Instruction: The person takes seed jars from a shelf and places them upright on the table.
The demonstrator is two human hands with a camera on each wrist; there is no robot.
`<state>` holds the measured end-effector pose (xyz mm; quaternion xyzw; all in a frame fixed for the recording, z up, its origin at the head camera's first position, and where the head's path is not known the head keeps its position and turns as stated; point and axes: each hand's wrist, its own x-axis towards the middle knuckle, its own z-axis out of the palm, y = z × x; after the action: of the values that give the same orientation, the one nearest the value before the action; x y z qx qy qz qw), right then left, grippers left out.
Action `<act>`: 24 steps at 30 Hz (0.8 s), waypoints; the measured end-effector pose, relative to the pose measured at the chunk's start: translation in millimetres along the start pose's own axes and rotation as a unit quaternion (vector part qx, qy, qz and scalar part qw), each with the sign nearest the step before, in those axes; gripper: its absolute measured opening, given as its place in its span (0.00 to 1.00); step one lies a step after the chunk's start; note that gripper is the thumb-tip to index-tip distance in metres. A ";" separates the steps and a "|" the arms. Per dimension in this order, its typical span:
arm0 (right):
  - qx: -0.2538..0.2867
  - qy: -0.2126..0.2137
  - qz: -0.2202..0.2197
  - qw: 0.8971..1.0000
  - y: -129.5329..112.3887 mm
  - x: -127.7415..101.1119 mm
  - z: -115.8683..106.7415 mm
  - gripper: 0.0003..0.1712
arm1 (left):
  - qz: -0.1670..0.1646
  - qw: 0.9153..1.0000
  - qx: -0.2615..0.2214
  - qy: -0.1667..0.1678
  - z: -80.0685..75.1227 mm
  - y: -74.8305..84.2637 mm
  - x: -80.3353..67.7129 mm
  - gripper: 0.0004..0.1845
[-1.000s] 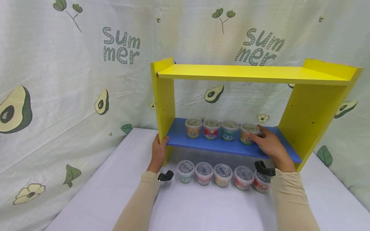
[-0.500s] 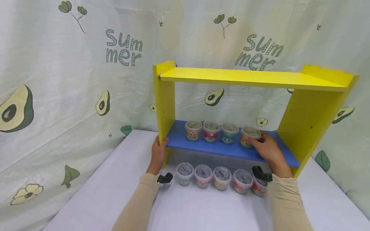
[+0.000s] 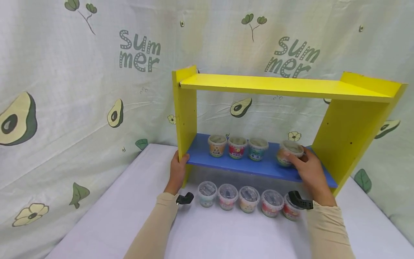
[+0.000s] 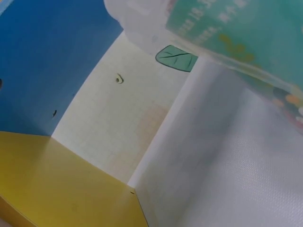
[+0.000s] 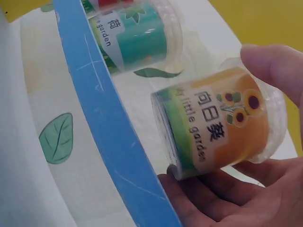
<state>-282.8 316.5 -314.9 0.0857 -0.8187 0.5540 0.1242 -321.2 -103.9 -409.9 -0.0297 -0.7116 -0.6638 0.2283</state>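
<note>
With my right hand [image 3: 312, 172] I hold an orange plastic cup with a clear lid [image 3: 282, 158], tilted, over the right part of the blue shelf [image 3: 200, 155]. Sunflowers and "My little garden" show on this orange cup [image 5: 213, 123] in the right wrist view; thumb and fingers lie on opposite sides of it. Three more lidded cups stand left of it: orange [image 3: 217, 146], red [image 3: 237, 148] and teal [image 3: 257, 149]. My left hand [image 3: 176, 171] grips the front edge of the yellow left side panel [image 3: 185, 118], at the blue shelf's height.
Below the shelf, on the white table [image 3: 226, 237], runs a row of several lidded cups [image 3: 249, 199], the rightmost partly behind my right wrist. A yellow top board [image 3: 278, 83] and right side panel [image 3: 355, 133] frame the unit. Patterned cloth [image 3: 145, 108] hangs behind.
My right hand has moved the orange cup rightward, away from the teal cup, and it now tilts. My left hand stays on the panel. The head view has shifted slightly.
</note>
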 end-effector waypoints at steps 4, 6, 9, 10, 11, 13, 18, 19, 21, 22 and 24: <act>0.019 0.009 -0.014 1.000 -4.8 -5.9 2.1 0.47 | 0.000 1.000 0.001 -0.003 1.7 0.9 -2.5 0.25; 0.037 0.011 -0.024 0.999 -7.9 -8.3 5.5 0.45 | 0.004 1.000 0.000 -0.004 2.7 1.1 -3.3 0.25; 0.070 0.014 -0.036 0.997 -13.6 -11.6 13.2 0.43 | 0.008 1.000 -0.004 -0.004 3.9 0.2 -2.7 0.25; 0.076 0.015 -0.040 0.996 -15.5 -12.7 16.4 0.42 | 0.009 1.000 -0.004 -0.004 4.0 -0.1 -2.6 0.25; 0.084 0.016 -0.042 0.995 -17.0 -13.7 19.6 0.42 | 0.009 1.000 -0.004 -0.003 4.1 -0.2 -2.9 0.24; 0.086 0.016 -0.045 0.995 -19.3 -16.2 25.4 0.41 | 0.008 1.000 -0.003 -0.002 3.7 -0.6 -3.5 0.24; 0.053 0.026 -0.056 0.997 -22.9 -25.2 33.9 0.40 | 0.007 1.000 0.004 -0.003 1.7 -1.0 -4.1 0.24; 0.046 0.031 -0.059 0.997 -23.6 -27.5 34.5 0.40 | 0.008 1.000 0.006 -0.004 1.4 -0.9 -3.7 0.25; 0.045 0.039 -0.062 0.996 -24.8 -31.9 35.1 0.39 | 0.011 1.000 0.007 -0.004 0.8 -0.1 -2.7 0.24; 0.044 0.040 -0.062 0.996 -25.1 -34.1 35.2 0.39 | 0.013 1.000 0.007 -0.004 0.5 0.6 -2.3 0.24; 0.048 0.039 -0.061 0.996 -25.5 -37.9 35.6 0.36 | 0.016 1.000 0.007 -0.005 -0.1 1.8 -1.3 0.24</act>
<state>-243.4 274.1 -316.4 0.1201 -0.7792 0.5866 0.1853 -319.4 -103.5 -408.8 -0.0422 -0.7168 -0.6549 0.2356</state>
